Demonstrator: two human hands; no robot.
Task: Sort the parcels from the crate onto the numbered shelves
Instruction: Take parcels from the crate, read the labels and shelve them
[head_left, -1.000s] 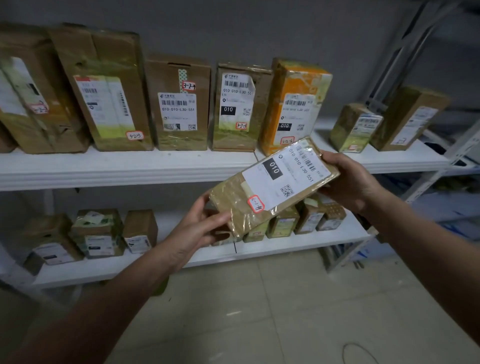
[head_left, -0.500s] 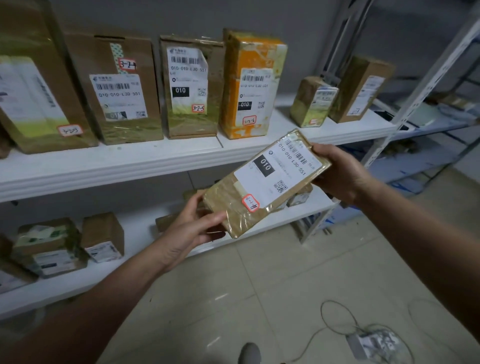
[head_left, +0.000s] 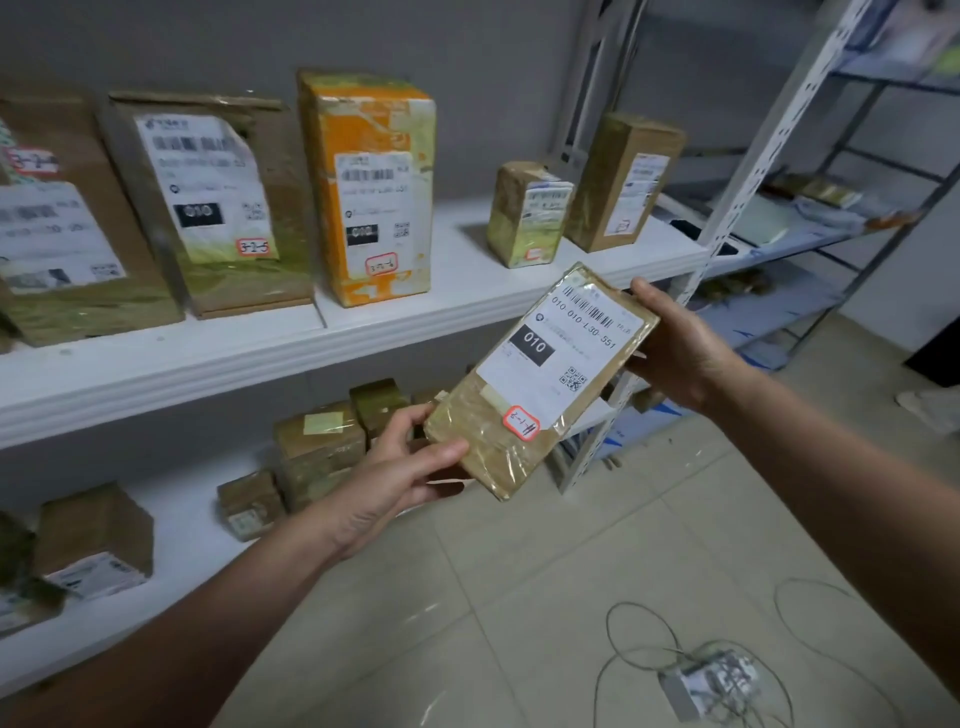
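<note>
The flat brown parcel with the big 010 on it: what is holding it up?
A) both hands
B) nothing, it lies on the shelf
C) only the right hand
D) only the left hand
A: the left hand grips the lower end of the parcel and the right hand grips its upper end.

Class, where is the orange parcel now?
Head view: the orange parcel stands upright on the upper shelf, left of centre, between the 3-2-5 parcel and a small parcel.
</note>
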